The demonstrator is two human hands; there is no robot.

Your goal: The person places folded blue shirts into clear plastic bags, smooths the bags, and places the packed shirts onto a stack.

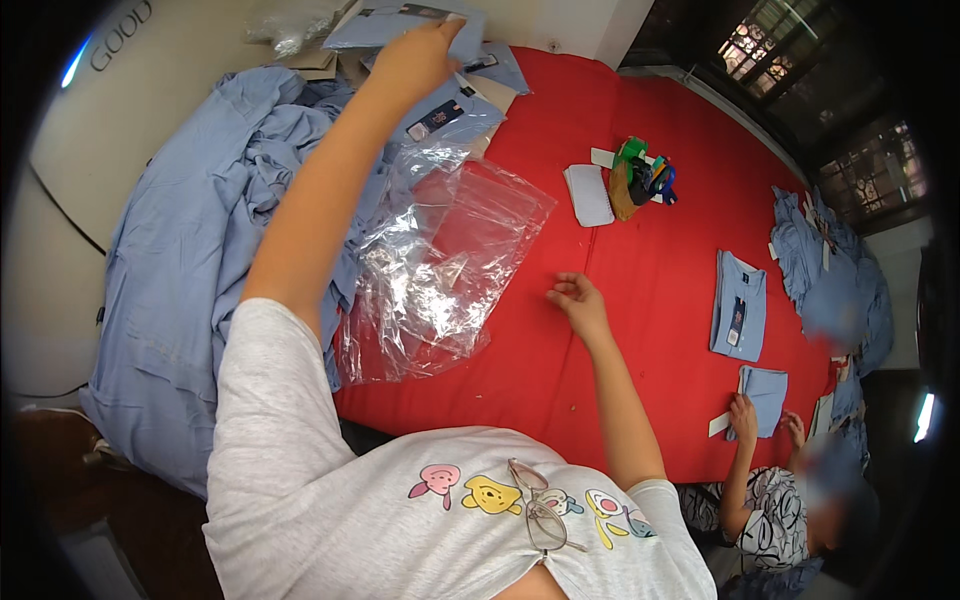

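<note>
My left arm stretches to the far left of the table, where my left hand (pixel 420 62) closes on the edge of a folded light-blue shirt (pixel 372 30) that looks wrapped in clear plastic. Beneath and beside it lie other folded blue shirts, one with a dark tag (pixel 436 120). My right hand (pixel 582 305) hovers over the red tablecloth (pixel 530 370), its fingers loosely bent and apart, with nothing in them. Between my arms spreads a heap of clear plastic bags (pixel 430 270), crumpled and shiny.
Loose blue shirts (pixel 190 200) are heaped at the left. A white pad (pixel 589 195) and a holder with tape rolls (pixel 632 180) stand mid-table. At right, another person's hands (pixel 743 415) work at a folded blue shirt (pixel 765 398), near a folded shirt (pixel 740 305) and a pile (pixel 835 280).
</note>
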